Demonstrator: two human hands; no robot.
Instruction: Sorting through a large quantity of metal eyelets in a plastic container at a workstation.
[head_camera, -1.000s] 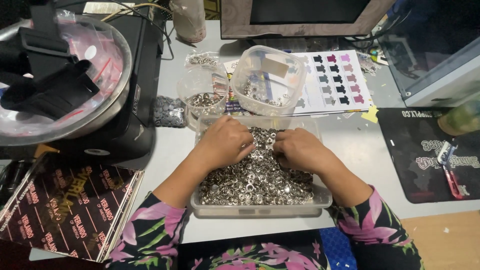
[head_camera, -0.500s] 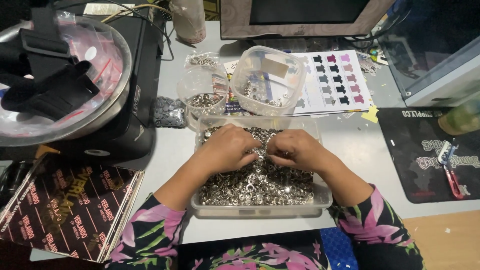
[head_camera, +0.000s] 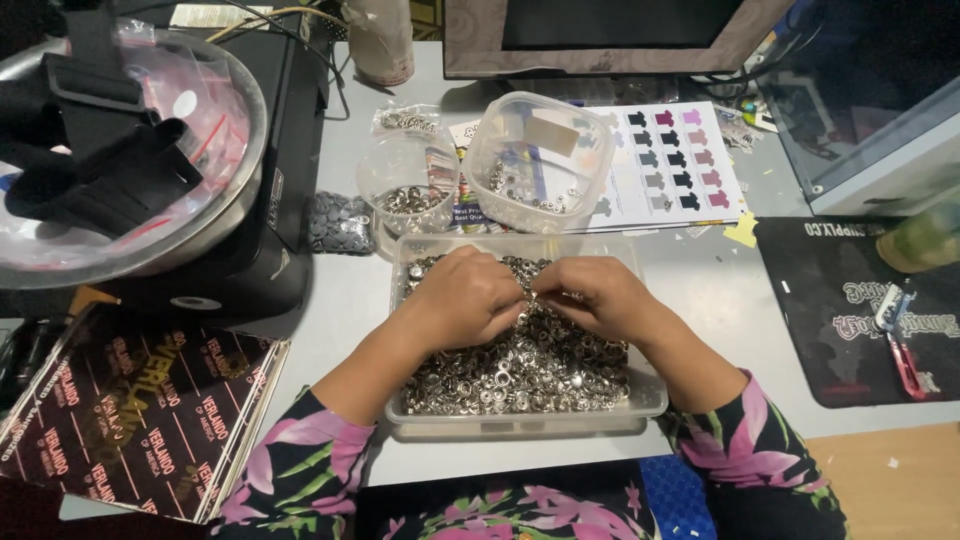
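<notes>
Over the tray (head_camera: 520, 425) at six o'clock, I keep my left hand (head_camera: 465, 298) and right hand (head_camera: 590, 295) pinched narrow on one snap (head_camera: 527, 296), fingertips meeting squarely.

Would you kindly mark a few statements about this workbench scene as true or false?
1. Both hands, left hand and right hand, meet over the clear rectangular plastic tray of small silver metal rings. True.
2. The tray is empty. False: it is heaped with rings.
3. A round clear plastic cup stands behind the tray. True.
4. The red-handled tool lies in the tray. False: it lies on the black mat to the right.
</notes>
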